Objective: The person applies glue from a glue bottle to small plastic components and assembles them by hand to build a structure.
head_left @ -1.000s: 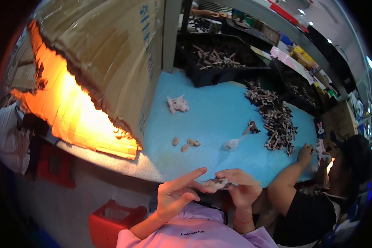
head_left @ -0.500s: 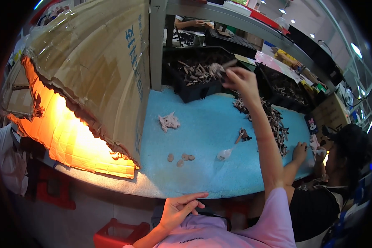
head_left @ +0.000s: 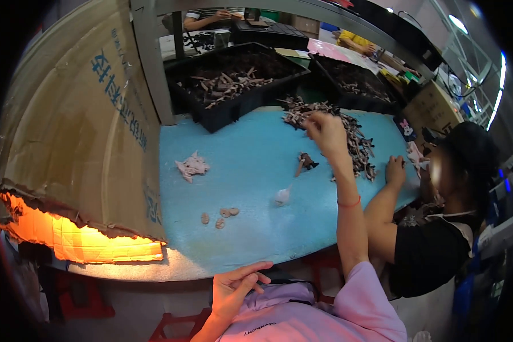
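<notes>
My right hand (head_left: 328,135) hangs over the left edge of a heap of small brown-and-black pieces (head_left: 356,149). Its fingers are curled together and a little blurred; what they hold, if anything, cannot be made out. My left hand (head_left: 233,289) is at the table's front edge, by my body, with fingers stretched out and nothing in it. Just below the right hand, a separate brown-and-black piece (head_left: 306,163) lies on the blue table top (head_left: 239,165). Nearer to me are a small white wrapped bundle (head_left: 282,196) and several small round tan discs (head_left: 219,224).
A black tray of brown strips (head_left: 228,91) stands at the back, with a second black tray (head_left: 359,82) to its right. A crumpled pale cloth (head_left: 192,166) lies left. A cardboard box (head_left: 80,125) glows orange inside. At right sits a co-worker (head_left: 433,245), one hand by the heap.
My right hand has come from the back tray, where a blurred clump was at its fingers, to the heap. The view has shifted. My left hand keeps its pose.
</notes>
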{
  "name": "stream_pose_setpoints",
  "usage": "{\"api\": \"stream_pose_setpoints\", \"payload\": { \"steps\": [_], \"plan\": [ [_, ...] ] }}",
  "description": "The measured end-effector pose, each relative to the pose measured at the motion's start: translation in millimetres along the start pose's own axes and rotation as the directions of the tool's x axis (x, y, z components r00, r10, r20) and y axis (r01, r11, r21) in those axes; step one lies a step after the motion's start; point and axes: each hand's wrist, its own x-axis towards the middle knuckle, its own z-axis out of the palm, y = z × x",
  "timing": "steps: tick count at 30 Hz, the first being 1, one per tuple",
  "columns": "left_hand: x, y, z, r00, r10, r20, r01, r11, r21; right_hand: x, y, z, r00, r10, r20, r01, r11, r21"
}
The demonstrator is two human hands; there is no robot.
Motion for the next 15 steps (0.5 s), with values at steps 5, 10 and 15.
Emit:
{"api": "stream_pose_setpoints", "payload": {
  "steps": [5, 10, 15],
  "plan": [
    [4, -4, 1, 0.997, -0.042, 0.066, 0.040, 0.999, 0.035, -76, 49, 30, 0.992, -0.048, 0.118, 0.072, 0.974, -0.213],
    [-1, -8, 5, 0.998, -0.037, 0.056, 0.036, 0.999, 0.018, -101, 52, 37, 0.991, 0.029, 0.128, -0.007, 0.986, -0.165],
    [4, -10, 8, 0.999, -0.034, 0.032, 0.033, 0.998, 0.049, -125, 25, 5, 0.918, 0.307, 0.250, -0.393, 0.782, 0.484]
  ]
}}
